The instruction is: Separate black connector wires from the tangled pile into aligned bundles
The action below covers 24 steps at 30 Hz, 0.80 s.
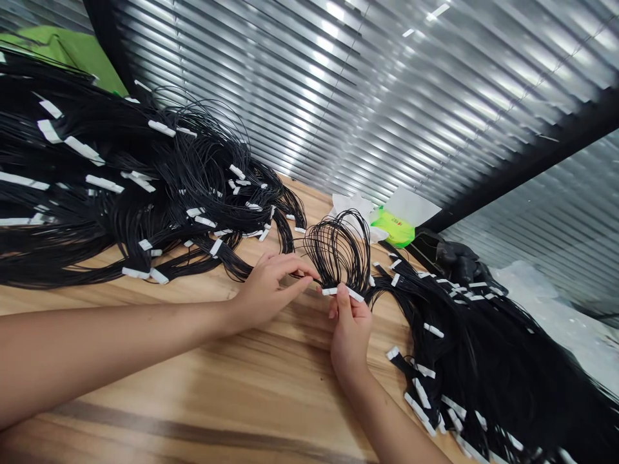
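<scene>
My right hand (351, 328) is closed, thumb on top, on the white connector (356, 296) of a black wire harness (338, 248). Thin wires rise from that connector in a loose loop above the wooden table. At the loop's left side, my left hand (273, 287) pinches a few black wires (314, 278) between thumb and fingertips. The exact number of pinched wires is too small to make out. A second short white strip (329, 291) sits just left of my right thumb, along the same edge.
A large heap of black wire harnesses (120, 161) with white connectors covers the table's left. Another pile (493, 361) lies at the right. Behind the loop are white paper (351, 203) and a bright green packet (394, 225). A corrugated metal wall (309, 84) backs the wooden table (232, 380).
</scene>
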### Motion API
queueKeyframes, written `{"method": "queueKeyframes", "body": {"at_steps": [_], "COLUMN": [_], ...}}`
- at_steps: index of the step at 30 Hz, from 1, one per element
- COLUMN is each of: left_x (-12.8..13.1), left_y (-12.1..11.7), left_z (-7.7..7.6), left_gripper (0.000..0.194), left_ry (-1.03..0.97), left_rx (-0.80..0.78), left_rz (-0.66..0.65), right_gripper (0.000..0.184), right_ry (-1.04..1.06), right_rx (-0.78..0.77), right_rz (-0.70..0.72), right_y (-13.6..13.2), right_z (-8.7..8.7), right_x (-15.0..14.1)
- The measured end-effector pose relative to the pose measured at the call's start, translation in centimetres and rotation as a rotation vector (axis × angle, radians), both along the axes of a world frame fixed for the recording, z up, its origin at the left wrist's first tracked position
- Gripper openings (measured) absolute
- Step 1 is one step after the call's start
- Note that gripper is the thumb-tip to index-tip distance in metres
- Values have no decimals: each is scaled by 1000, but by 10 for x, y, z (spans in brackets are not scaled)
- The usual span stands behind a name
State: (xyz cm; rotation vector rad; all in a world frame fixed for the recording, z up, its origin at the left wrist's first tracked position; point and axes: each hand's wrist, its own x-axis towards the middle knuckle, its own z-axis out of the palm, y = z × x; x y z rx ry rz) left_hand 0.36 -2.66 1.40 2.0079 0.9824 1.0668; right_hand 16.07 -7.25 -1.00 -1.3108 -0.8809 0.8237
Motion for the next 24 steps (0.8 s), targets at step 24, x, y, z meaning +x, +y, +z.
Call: {"method": "queueKeyframes", "body": {"at_steps": [24], "left_x": [4], "left_y": [7], "left_z": [-3], "left_gripper": [17], "left_ry": [-314], "left_rx": [-406], "left_rz": [-153], "right_gripper": [47], "right_ry": [-100], "right_rx": [-21], "right_rz": [48], "right_y": [-4], "right_z": [4], "right_x": [-4]}}
